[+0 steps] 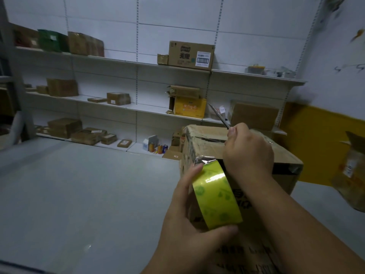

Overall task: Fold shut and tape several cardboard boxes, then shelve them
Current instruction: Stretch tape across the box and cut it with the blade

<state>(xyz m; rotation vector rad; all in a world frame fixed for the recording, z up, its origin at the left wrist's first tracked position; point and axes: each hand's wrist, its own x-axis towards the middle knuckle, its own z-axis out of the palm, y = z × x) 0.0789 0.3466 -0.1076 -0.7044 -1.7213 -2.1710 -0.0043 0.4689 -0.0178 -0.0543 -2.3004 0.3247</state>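
A worn cardboard box (207, 135) stands on the grey table (79, 194) in front of me, its top flaps folded down with a gap along the seam. My left hand (185, 220) grips a roll of yellow-green tape (216, 194) against the box's near side; a clear strip runs from the roll onto the box's top edge. My right hand (246, 151) is closed around a thin metal blade (219, 116) that points up and away, just above the tape strip.
White wall shelves (138, 66) behind the table hold several cardboard boxes, among them a large labelled one (191, 55) and a yellow one (189, 107). Cans (158, 148) stand on the lowest shelf. A blurred open box (353, 173) sits at the right edge.
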